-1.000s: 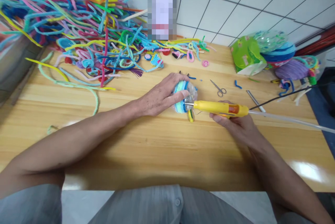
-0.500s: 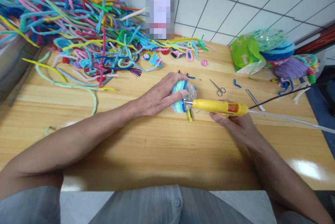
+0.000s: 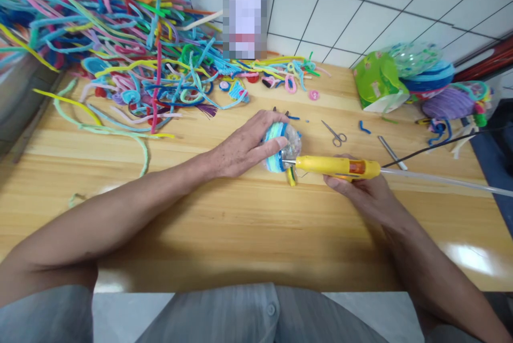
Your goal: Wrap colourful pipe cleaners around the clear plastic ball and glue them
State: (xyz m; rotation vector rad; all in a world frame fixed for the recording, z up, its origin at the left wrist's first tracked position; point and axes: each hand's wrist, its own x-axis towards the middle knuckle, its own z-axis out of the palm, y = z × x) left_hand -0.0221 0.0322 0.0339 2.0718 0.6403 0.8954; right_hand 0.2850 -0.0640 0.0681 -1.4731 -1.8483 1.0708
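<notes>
Your left hand (image 3: 250, 146) pinches a round, clear plastic piece banded in blue and green (image 3: 294, 144) between thumb and fingers, low over the middle of the wooden desk (image 3: 240, 236); the palm covers its left part, so its full shape cannot be told. Your right hand (image 3: 363, 189) is closed around a yellow glue gun (image 3: 320, 164), most fingers hidden behind the body; the metal nozzle meets the piece near its blue band, though exact contact is hard to make out. The clear rod (image 3: 441, 179) at the gun's rear is cut off by the right edge. The phone-like rectangle (image 3: 245, 9) is pixelated.

Counted: one pair of silver scissors (image 3: 337, 139), one grey metal strip (image 3: 391, 152), one green package (image 3: 377, 81), one pink button-like disc (image 3: 313, 95). The multicoloured fuzzy stems (image 3: 140, 54) overlap too much to count.
</notes>
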